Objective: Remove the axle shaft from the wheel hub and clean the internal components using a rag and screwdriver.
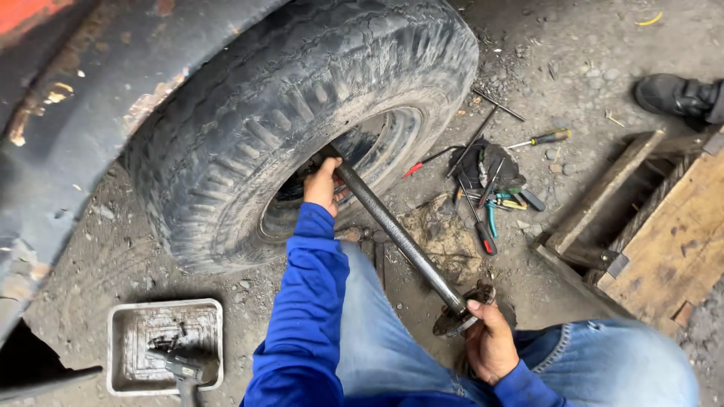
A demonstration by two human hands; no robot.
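Kneeling in blue jeans beside a big worn tyre point(302, 120). Left hand point(323, 186) up at the wheel's centre, fingers curled against the upper end of a long dark axle shaft point(396, 230); whether pinching it or only steadying it, cannot tell. Right hand point(490, 343) low at the shaft's outer end, fingers wrapped under the round flange point(460, 320), thumb pressed on top. Shaft slanting from hub, past the left fingertips, down to the right palm. Just beyond the right fingers, a scatter of screwdrivers and pliers point(490, 196) on the dirt, with a wooden pallet point(664, 234) further right. Well below the left fingers, a grimy square tray point(124, 354) holding a hammer point(181, 371). Someone's black shoe point(671, 94) far right.
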